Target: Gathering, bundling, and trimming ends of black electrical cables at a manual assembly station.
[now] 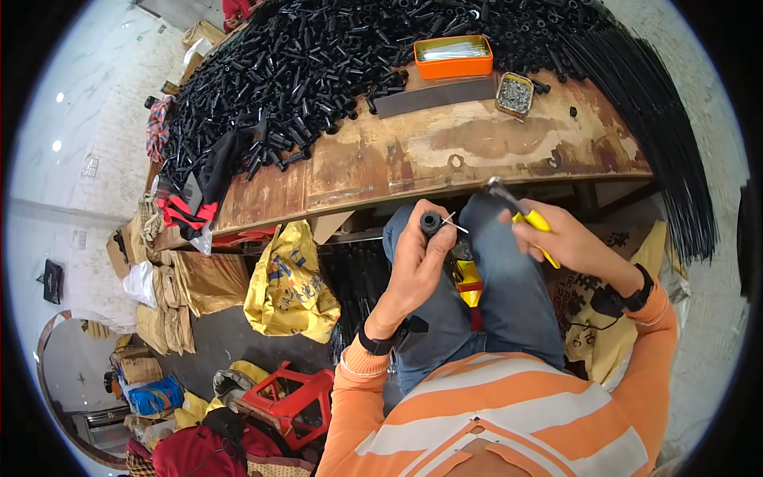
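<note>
My left hand [420,258] is closed around a short black tubular part [430,223], its round open end facing up. A thin silvery pin [455,226] sticks out beside that end, near my thumb and fingertip. My right hand [568,237] grips yellow-handled pliers [534,220], whose metal head points up and left toward the table edge. The plier head is apart from the pin and slightly blurred. Both hands are above my lap, just short of the wooden table [477,143]. Between my knees is a yellow and red object [469,282], partly hidden.
A large heap of black tubular parts [294,87] covers the table's far side. An orange box of thin pins [454,57], a metal bar [435,97] and a small tin of metal bits [514,95] stand before it. Long black rods [664,135] overhang the right end. A red stool [292,405] lies lower left.
</note>
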Available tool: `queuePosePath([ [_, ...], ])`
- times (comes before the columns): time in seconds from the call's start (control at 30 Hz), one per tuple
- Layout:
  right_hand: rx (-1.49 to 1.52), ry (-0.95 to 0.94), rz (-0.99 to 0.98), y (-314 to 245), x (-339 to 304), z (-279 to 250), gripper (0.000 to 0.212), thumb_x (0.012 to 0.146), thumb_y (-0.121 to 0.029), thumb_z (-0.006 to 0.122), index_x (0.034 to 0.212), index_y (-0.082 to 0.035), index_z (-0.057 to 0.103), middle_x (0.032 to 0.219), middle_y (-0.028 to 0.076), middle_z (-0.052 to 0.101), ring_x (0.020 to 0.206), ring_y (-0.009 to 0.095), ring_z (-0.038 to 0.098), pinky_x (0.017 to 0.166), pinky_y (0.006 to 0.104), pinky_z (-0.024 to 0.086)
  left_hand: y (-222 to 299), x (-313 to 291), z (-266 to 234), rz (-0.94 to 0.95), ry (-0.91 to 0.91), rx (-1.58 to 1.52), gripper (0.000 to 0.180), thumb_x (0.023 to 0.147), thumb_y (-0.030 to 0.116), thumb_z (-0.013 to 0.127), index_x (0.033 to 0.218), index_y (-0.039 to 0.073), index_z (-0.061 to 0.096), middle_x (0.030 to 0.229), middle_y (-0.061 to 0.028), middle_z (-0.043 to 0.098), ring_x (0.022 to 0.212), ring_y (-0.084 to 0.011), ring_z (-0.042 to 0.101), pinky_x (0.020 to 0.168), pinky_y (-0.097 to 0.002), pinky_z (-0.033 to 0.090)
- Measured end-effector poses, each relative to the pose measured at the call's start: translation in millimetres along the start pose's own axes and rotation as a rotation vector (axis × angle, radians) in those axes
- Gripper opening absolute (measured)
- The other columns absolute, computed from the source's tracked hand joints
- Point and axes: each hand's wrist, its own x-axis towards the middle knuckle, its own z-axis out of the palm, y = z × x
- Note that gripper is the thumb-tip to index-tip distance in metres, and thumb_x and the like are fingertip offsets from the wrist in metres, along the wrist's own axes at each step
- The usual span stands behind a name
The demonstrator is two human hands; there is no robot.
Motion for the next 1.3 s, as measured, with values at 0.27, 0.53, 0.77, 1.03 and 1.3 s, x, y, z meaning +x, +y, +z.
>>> queuePosePath([
  [0.27,-1.003,0.407,-0.702,-16.5,-27.1,44.2,0.071,0.077,0.008,0.062,0.142,-0.015,0.046,0.121,0.017,0.048,0.110,0.036,0.050,0.096,0.0415,0.042,36.7,-23.8,15.6,0.013,0.159,0.019,0.027,0.092,0.002,0.059,0.119,0.004,0.054,0.092,0.0012,0.049,0.077,-0.0055,0.044,0.068,-0.0200,0.039],
  [0.53,-1.205,0.623,-0.971,-21.0,-23.3,57.2,0.081,0.069,0.011,0.063,0.143,-0.019,0.047,0.121,0.017,0.048,0.113,0.036,0.049,0.095,0.0438,0.043,47.4,-41.3,12.0,0.075,0.007,0.122,0.043,0.093,0.007,0.055,0.135,0.001,0.050,0.122,-0.0079,0.057,0.098,-0.0144,0.051,0.088,-0.0260,0.041],
  [0.77,-1.222,0.570,-0.988,-18.5,-27.3,57.7,0.084,0.068,0.012,0.064,0.145,-0.017,0.045,0.117,0.016,0.048,0.108,0.034,0.049,0.092,0.0432,0.043,55.1,-49.2,11.5,-0.020,-0.053,0.037,0.043,0.094,0.008,0.057,0.135,0.000,0.050,0.130,-0.0097,0.057,0.109,-0.0133,0.054,0.093,-0.0267,0.042],
  [1.03,-1.084,0.469,-0.967,-16.6,-19.9,64.2,0.082,0.069,0.011,0.064,0.144,-0.014,0.045,0.117,0.016,0.048,0.107,0.035,0.049,0.092,0.0433,0.043,48.5,-48.9,4.1,0.090,-0.075,0.087,0.043,0.092,0.004,0.058,0.134,0.000,0.051,0.134,-0.0098,0.056,0.113,-0.0132,0.053,0.091,-0.0254,0.043],
  [1.3,-1.193,0.610,-0.919,-15.4,-27.4,72.5,0.071,0.071,0.007,0.068,0.137,-0.011,0.052,0.102,0.013,0.050,0.092,0.029,0.050,0.075,0.0388,0.042,46.3,-54.1,7.9,0.006,0.014,0.030,0.043,0.091,0.003,0.058,0.134,0.001,0.052,0.129,-0.0075,0.059,0.097,-0.0097,0.053,0.083,-0.0233,0.044],
])
